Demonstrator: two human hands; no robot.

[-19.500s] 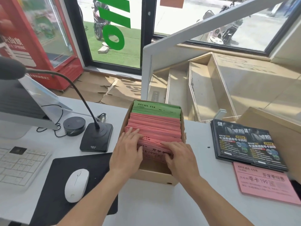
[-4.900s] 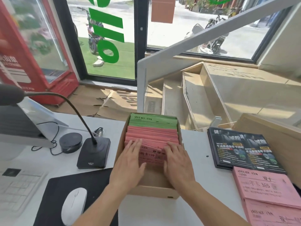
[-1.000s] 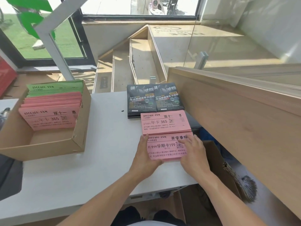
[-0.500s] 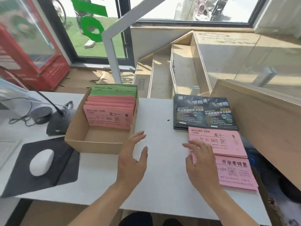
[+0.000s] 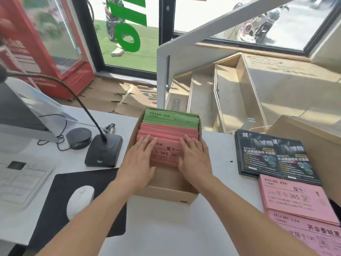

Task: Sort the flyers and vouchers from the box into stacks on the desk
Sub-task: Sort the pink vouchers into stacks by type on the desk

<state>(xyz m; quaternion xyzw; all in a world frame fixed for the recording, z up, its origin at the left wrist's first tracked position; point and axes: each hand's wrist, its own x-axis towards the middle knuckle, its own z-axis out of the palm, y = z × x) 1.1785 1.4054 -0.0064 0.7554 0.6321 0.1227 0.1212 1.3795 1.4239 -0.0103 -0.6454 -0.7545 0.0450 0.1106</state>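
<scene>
Both my arms reach forward over the near wall of the cardboard box [image 5: 166, 195], which sits in the middle of the white desk [image 5: 162, 228]. My left hand [image 5: 139, 160] lies palm down on the left part of the front pink voucher [image 5: 167, 156], fingers straight and spread a little, their tips at its top edge. I am pressing on the paper, not pinching it. My right hand [image 5: 193, 158] lies the same way on the right part of that voucher, fingers straight and together, holding nothing. The voucher leans back against the rest of the pink vouchers [image 5: 168, 131] standing on edge in the box, and behind them, at the far end, stand the green vouchers [image 5: 171, 117].

At the far left edge is a monitor [image 5: 16, 115], with a keyboard [image 5: 20, 180] nearer to me. A white mouse [image 5: 80, 201] lies on a black mouse pad [image 5: 60, 209], and my left forearm passes over the pad's right edge. Beyond the pad, just left of the box, stands a gooseneck microphone [image 5: 104, 153], with a round black puck [image 5: 78, 136] beside its base.

Right of the box, across a bare strip of desk, lies a stack of black flyers [image 5: 273, 154]. Just in front of it, overlapping its near edge, is a pink stack [image 5: 293, 200] printed 365, and nearer still a second pink stack [image 5: 313, 237], which runs off the frame. Neither arm touches these stacks.
</scene>
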